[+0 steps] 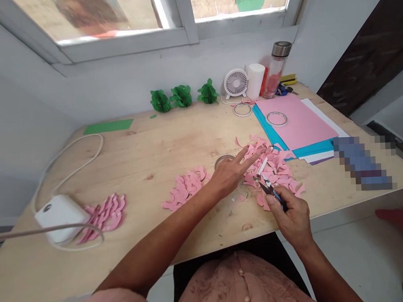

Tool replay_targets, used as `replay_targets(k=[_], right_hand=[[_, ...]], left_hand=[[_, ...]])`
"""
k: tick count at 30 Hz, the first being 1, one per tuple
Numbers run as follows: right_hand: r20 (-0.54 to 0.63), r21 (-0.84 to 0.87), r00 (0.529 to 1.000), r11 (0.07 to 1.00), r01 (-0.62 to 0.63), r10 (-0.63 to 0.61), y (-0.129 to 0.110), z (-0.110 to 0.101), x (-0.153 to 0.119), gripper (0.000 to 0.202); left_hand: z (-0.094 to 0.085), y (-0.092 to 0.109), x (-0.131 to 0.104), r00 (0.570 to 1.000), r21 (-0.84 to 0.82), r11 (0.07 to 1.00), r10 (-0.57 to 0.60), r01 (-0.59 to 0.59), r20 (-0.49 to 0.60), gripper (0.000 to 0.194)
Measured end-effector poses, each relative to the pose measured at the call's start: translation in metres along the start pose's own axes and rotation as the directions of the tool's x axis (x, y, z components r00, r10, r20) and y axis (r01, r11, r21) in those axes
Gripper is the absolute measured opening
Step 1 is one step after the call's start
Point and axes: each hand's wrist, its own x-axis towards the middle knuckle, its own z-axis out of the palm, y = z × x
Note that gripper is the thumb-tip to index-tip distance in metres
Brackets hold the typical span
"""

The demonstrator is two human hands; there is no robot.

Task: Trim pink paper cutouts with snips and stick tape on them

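Observation:
My left hand (229, 174) reaches over the table with two fingers stretched out and apart, its fingertips at the edge of a heap of pink paper scraps (280, 167). Partly behind this hand lies a tape roll (223, 157). A small pair of thread snips (270, 190), with dark pointed blades, is gripped in my right hand (293, 216) at the near side of the heap. A white strip (262, 166) lies among the scraps. Left of my left hand, wavy pink paper cutouts (185, 189) are grouped, partly hidden by my forearm.
More pink cutouts (112, 212) lie beside a white box with a cable (62, 217). Green paper pieces (181, 96), a small fan (236, 83) and a glass bottle (274, 74) line the wall. Coloured sheets (298, 120) carry another tape roll (277, 124).

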Motion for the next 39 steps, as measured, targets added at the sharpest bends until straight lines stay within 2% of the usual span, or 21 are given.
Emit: replay_targets(k=[4,5,10,14,19,22,24,28,31,35,39], right_hand=[[0.011,0.012,1.000,1.000,-0.009,0.009,-0.002,0.000,-0.005,0.026],[0.011,0.011,1.000,1.000,-0.014,0.014,-0.003,0.000,-0.006,0.026],[0.061,0.032,0.997,0.999,-0.043,0.041,-0.004,0.003,-0.012,0.026],[0.097,0.047,0.994,0.998,-0.051,0.046,-0.006,0.005,-0.014,0.026],[0.090,0.046,0.995,0.998,-0.038,0.034,-0.011,0.007,-0.019,0.026],[0.087,0.038,0.996,0.999,-0.022,0.019,-0.013,0.008,-0.020,0.026],[0.084,0.029,0.996,1.000,-0.009,0.007,-0.014,0.009,-0.021,0.026],[0.080,0.020,0.997,1.000,0.010,-0.011,-0.017,0.010,-0.020,0.027],[0.083,0.022,0.997,1.000,0.005,-0.007,-0.018,0.010,-0.021,0.027],[0.084,0.025,0.996,1.000,-0.013,0.011,-0.017,0.009,-0.023,0.028],[0.092,0.033,0.995,0.999,-0.025,0.022,-0.017,0.010,-0.023,0.028]], left_hand=[[-0.007,0.003,-0.017,0.996,0.020,0.998,-0.054,0.055,-0.075,0.033],[-0.008,0.005,-0.025,0.995,-0.010,0.997,-0.079,0.078,-0.059,0.023],[-0.008,0.016,-0.070,0.990,-0.072,0.990,-0.114,0.120,0.089,0.013],[-0.003,0.024,-0.086,0.980,-0.069,0.984,-0.157,0.166,0.119,0.015],[-0.001,0.027,-0.092,0.984,-0.141,0.976,-0.149,0.163,0.101,0.012],[0.001,0.029,-0.093,0.979,-0.171,0.964,-0.199,0.203,0.041,0.009],[0.004,0.029,-0.090,0.976,-0.128,0.968,-0.218,0.217,0.004,0.012],[0.009,0.030,-0.080,0.988,0.050,0.987,-0.153,0.153,-0.002,0.011],[0.010,0.029,-0.076,0.996,0.116,0.989,-0.094,0.095,-0.014,0.014],[0.010,0.027,-0.075,0.999,0.122,0.991,-0.044,0.046,-0.017,0.016],[0.010,0.023,-0.075,0.999,0.059,0.997,-0.047,0.048,-0.020,0.017]])
